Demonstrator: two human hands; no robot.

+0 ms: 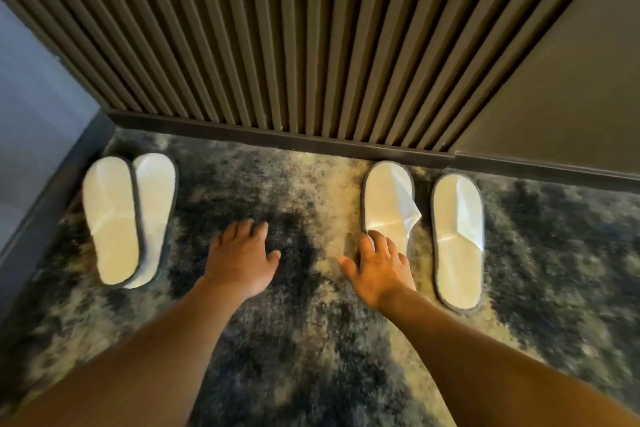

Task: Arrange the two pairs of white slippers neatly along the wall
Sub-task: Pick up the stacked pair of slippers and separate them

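Two pairs of white slippers with grey edging lie on the carpet, toes toward the slatted wall point(277, 45). The left pair point(114, 218) is stacked, one slipper overlapping the other, in the corner. In the right pair, the inner slipper point(384, 198) has its toe cover peeled up, and the outer slipper point(457, 239) lies apart to its right. My right hand point(377, 270) rests with fingers spread on the heel of the inner slipper, not gripping it. My left hand point(242, 256) hovers over bare carpet between the pairs, fingers apart and empty.
A dark baseboard point(277, 135) runs along the foot of the slatted wall. A grey side wall point(31, 135) closes the left corner. A plain brown panel point(571, 80) stands at the right. The carpet point(294, 340) is mottled dark blue and beige.
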